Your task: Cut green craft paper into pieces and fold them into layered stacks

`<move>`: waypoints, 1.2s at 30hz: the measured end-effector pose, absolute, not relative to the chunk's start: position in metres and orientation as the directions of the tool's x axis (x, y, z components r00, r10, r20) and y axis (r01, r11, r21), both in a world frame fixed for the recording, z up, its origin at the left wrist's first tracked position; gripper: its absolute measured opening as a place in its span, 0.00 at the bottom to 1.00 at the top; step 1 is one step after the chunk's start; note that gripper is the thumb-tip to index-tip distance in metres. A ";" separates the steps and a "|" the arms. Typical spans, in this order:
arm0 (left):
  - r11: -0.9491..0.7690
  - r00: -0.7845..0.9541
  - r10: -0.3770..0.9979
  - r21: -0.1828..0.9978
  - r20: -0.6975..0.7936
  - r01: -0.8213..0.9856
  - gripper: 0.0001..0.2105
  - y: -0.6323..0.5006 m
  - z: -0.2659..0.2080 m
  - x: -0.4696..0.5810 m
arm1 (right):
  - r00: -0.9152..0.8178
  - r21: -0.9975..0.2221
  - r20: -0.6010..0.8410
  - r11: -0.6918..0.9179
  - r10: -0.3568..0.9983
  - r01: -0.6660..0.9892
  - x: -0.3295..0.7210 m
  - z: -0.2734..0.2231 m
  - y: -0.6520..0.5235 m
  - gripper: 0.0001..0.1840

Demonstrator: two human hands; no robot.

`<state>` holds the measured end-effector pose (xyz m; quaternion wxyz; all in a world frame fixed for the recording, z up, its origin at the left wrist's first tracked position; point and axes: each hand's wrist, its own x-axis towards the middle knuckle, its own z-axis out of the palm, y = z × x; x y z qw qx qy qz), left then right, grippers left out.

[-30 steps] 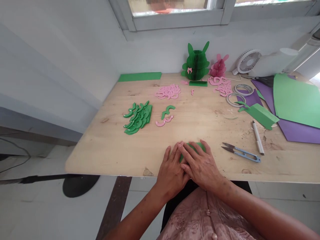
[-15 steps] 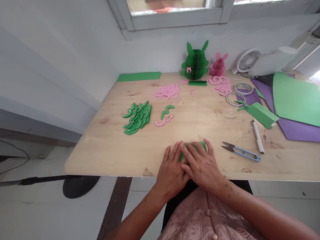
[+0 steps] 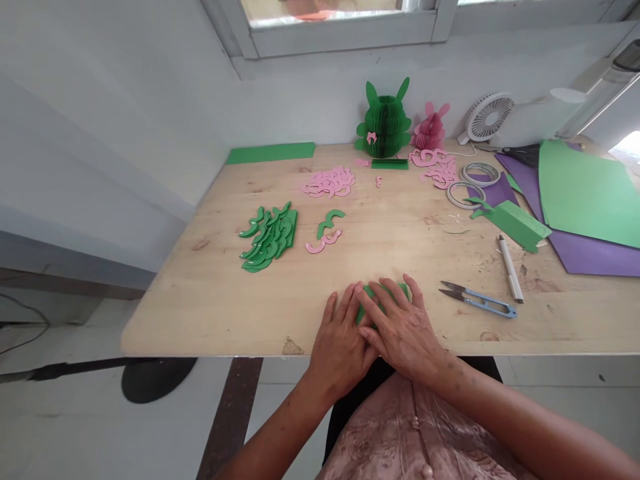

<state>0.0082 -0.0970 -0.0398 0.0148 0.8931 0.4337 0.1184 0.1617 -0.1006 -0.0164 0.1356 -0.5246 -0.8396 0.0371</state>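
A small green piece of paper [image 3: 367, 293] lies at the table's front edge, mostly covered by my two hands. My left hand [image 3: 342, 337] rests flat on its left side, fingers stretched forward. Across the middle and right of the paper my right hand [image 3: 400, 327] lies with its fingers spread, overlapping the left one at the fingertips and thumb. Ahead of them are a curved green paper cutout [image 3: 331, 220] and a curved pink paper cutout [image 3: 320, 244]. To the right lie blue-handled thread snips [image 3: 480, 301] and a white marker [image 3: 511, 270].
Green cutouts [image 3: 270, 240] are piled at left, pink cutouts [image 3: 330, 183] behind. A green honeycomb paper bunny [image 3: 386, 127], a smaller pink one [image 3: 430, 128] and a white fan [image 3: 487, 119] stand by the wall. Tape rolls [image 3: 480, 175] and purple sheets [image 3: 595, 252] lie right.
The view has shifted slightly, so the table's contents sit a little farther left. Both hands stay on the green paper in nearly the same pose.
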 end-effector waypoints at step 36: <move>-0.610 0.590 0.791 0.125 0.161 0.783 0.26 -0.099 -0.039 0.009 | -0.449 -0.130 0.215 0.481 0.867 0.867 0.184 -0.011 -0.103 0.26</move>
